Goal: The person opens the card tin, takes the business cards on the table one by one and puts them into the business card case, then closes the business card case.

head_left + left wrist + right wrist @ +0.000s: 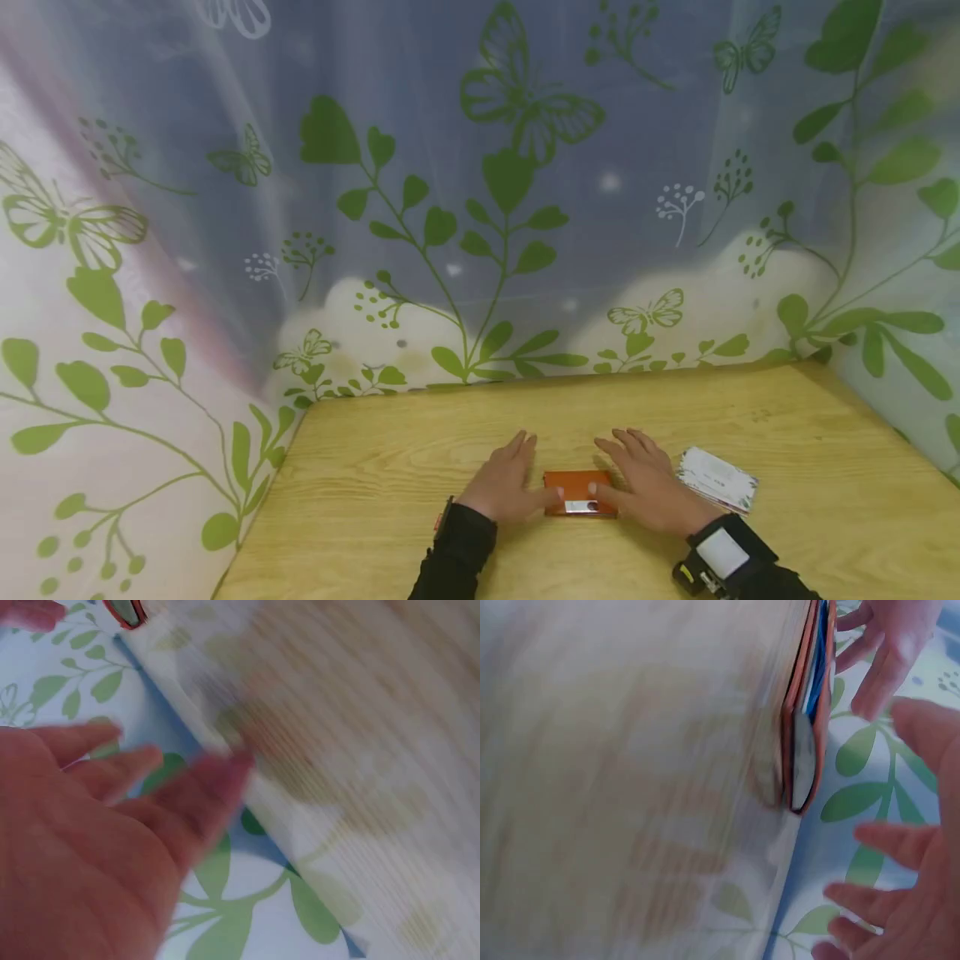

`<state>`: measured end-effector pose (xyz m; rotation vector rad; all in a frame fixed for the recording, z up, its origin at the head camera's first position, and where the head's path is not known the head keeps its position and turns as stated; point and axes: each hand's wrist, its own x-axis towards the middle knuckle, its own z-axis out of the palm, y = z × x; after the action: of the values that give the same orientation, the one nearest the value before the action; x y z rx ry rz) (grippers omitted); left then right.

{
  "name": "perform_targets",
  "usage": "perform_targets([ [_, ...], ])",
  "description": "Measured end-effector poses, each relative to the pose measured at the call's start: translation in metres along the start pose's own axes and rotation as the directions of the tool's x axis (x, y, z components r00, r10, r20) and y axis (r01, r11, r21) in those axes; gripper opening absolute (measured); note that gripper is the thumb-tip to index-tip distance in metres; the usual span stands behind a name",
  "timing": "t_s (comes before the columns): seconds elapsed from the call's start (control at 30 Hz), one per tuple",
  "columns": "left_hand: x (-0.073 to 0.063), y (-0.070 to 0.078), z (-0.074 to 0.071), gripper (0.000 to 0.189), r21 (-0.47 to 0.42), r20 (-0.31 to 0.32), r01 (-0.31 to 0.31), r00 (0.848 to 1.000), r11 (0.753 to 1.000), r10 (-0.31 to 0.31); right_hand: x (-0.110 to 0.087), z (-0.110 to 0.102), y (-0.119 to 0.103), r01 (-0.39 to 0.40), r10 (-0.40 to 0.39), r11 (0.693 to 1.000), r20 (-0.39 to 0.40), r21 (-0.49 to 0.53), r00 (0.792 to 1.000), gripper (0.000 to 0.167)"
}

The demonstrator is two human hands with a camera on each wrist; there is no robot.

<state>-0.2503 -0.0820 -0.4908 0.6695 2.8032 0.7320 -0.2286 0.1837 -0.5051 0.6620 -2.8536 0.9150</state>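
Observation:
An orange card holder [577, 482] lies on the wood-grain table between the two hands, with a pale rectangular patch on its near part. The right wrist view shows its layered edge [808, 727], with blue and whitish contents between orange covers. My left hand [512, 479] is at its left side, fingers extended forward and the thumb over its left end. My right hand [645, 483] mirrors this at the right, fingers spread and the thumb overlapping the holder's right end. Neither hand has its fingers curled round it. Fingers of the left hand [97, 832] look blurred in the left wrist view.
A small stack of white cards [717, 479] with leafy print lies just right of the right hand. The wooden table [360, 500] ends at a curtain [420, 250] printed with butterflies and leaves at the back and sides. Both wrists carry strapped devices.

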Motion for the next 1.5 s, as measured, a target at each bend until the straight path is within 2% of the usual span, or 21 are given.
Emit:
perform_targets([
  [0.07,0.0,0.002,-0.001,0.092,0.031,0.041,-0.041,0.998,0.999,0.04,0.002,0.0,-0.003,0.066,-0.066,0.998,0.026,-0.006,0.997,0.067],
  [0.2,0.001,0.003,0.002,0.084,0.1,0.038,-0.122,0.992,0.987,0.119,0.004,0.001,-0.009,0.174,-0.172,0.985,0.09,-0.015,0.981,0.058],
  [0.3,0.002,0.006,0.005,0.072,0.141,0.035,-0.165,0.986,0.976,0.161,0.004,0.002,-0.011,0.208,-0.202,0.978,0.138,-0.031,0.97,0.053],
  [0.43,0.002,0.01,0.009,0.062,0.173,0.027,-0.197,0.98,0.965,0.195,0.004,0.001,-0.013,0.206,-0.198,0.978,0.176,-0.033,0.964,0.053],
  [0.67,-0.002,0.014,0.016,0.055,0.232,-0.019,-0.148,0.988,0.962,0.156,0.006,0.004,-0.012,0.207,-0.195,0.977,0.18,-0.055,0.964,0.053],
  [0.83,-0.002,0.018,0.017,0.052,0.257,-0.045,-0.144,0.986,0.956,0.161,0.005,0.005,-0.013,0.217,-0.201,0.972,0.165,-0.09,0.966,0.051],
  [1.27,-0.006,0.026,0.017,0.05,0.238,-0.039,-0.113,0.991,0.965,0.125,0.004,0.005,-0.014,0.249,-0.225,0.958,0.162,-0.145,0.961,0.051],
  [1.5,-0.007,0.026,0.018,0.047,0.259,-0.051,-0.109,0.991,0.96,0.126,0.003,0.003,-0.016,0.261,-0.239,0.953,0.148,-0.153,0.96,0.051],
])
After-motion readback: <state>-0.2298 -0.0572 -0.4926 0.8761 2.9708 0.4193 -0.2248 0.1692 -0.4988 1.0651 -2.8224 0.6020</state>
